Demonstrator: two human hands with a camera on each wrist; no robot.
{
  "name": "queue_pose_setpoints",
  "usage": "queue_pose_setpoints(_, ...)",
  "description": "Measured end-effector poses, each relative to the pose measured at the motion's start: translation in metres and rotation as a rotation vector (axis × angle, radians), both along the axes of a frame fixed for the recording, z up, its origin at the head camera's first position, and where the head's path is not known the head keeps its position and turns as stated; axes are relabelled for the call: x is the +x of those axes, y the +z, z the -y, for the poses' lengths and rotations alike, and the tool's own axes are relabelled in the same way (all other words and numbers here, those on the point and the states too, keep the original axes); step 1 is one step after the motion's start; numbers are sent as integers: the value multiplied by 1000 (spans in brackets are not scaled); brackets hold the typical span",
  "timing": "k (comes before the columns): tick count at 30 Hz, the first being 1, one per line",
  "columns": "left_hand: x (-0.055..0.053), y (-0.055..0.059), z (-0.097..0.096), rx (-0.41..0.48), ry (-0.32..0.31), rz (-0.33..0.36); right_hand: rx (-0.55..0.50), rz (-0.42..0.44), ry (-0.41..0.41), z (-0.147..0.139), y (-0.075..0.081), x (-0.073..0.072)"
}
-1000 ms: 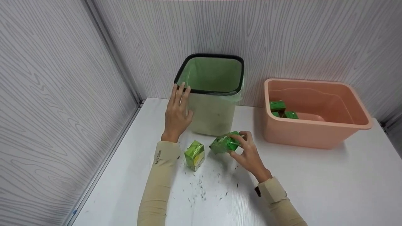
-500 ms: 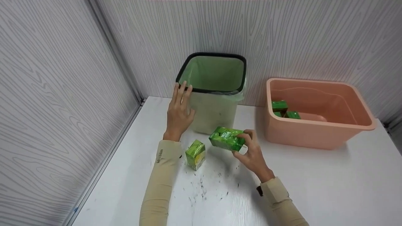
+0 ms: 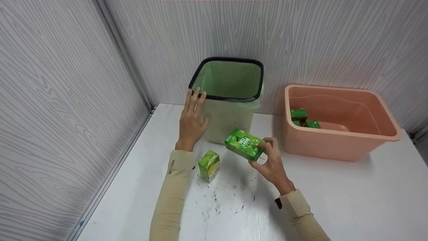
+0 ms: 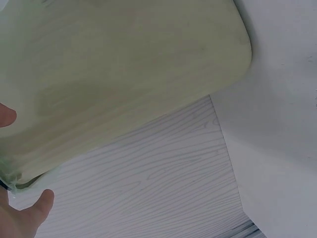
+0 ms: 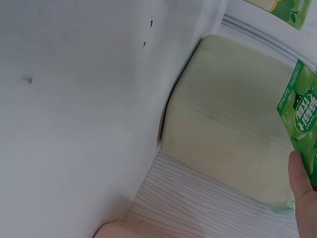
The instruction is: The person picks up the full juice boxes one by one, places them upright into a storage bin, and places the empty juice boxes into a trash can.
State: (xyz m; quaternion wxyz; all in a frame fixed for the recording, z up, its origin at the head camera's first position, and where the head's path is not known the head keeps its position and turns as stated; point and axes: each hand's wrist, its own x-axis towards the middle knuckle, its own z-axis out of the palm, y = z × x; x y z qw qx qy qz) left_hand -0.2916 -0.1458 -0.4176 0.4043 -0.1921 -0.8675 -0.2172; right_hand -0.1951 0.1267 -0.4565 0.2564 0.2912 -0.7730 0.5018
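Note:
My right hand [image 3: 271, 164] pinches one end of a green juice box [image 3: 243, 143], which tilts above the table before the bin. A white straw shows by that end. In the right wrist view the printed side of the juice box [image 5: 303, 111] is seen beside a finger [image 5: 298, 173]. My left hand [image 3: 191, 125] rests its straight fingers on the black rim of a pale green bin [image 3: 230, 115] with a bag lining; its thumb lies against the wall. Another juice box [image 3: 209, 166], green and yellow, stands on the table near my left wrist.
A pink tub [image 3: 337, 145] on the right holds several small green boxes [image 3: 298, 113] in its left corner. Dark specks [image 3: 215, 201] lie scattered on the white table [image 3: 351, 201]. Wood-patterned walls [image 3: 301, 33] rise behind and at the left.
My right hand has turned and lifted the juice box, bringing its printed side up toward the head camera. My left hand stays at the bin rim. The view has shifted slightly.

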Motion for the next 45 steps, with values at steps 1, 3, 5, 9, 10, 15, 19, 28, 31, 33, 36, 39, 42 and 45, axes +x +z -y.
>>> queue_pose_setpoints(1, 0, 0, 0, 0, -2, 0, 0, -5, -3, 0, 2, 1)
queue_pose_setpoints(3, -1, 0, -1, -2, -3, -1, 4, -18, -8, -1, 1, 0)
queue_pose_setpoints(5, -1, 0, -1, -2, -1, -2, 7, -28, -1, -1, 2, 0)
queue_pose_setpoints(9, 0, 0, 0, 2, 4, -4, 12, -42, 21, -1, 3, 0)
queue_pose_setpoints(10, 0, -1, 0, 4, 5, -4, 15, -42, 19, -2, 0, -2)
queue_pose_setpoints(15, 0, 0, -1, 4, 0, 3, 12, -52, 0, -9, -23, -17)
queue_pose_setpoints(19, 0, 0, -1, 7, -9, 2, 19, -57, -19, -12, -30, -22)
queue_pose_setpoints(28, 0, 1, -1, 14, -13, 15, -1, -141, -8, -13, -23, -22)
queue_pose_setpoints(31, 1, 1, -1, 14, -9, 19, -8, -154, 1, -13, -22, -23)
queue_pose_setpoints(33, 1, 1, -1, 13, -6, 20, -8, -153, -1, -13, -21, -23)
queue_pose_setpoints(36, 1, 2, -1, 8, -3, 16, -8, -151, -9, -13, -20, -24)
queue_pose_setpoints(39, 1, 2, -1, 5, -4, 12, -7, -156, -20, -13, -19, -24)
queue_pose_setpoints(42, 2, 1, -2, 6, -8, 12, -19, -163, -24, -13, -16, -24)
queue_pose_setpoints(45, 2, 1, -2, 7, -9, 11, -40, -178, -30, -12, -11, -25)
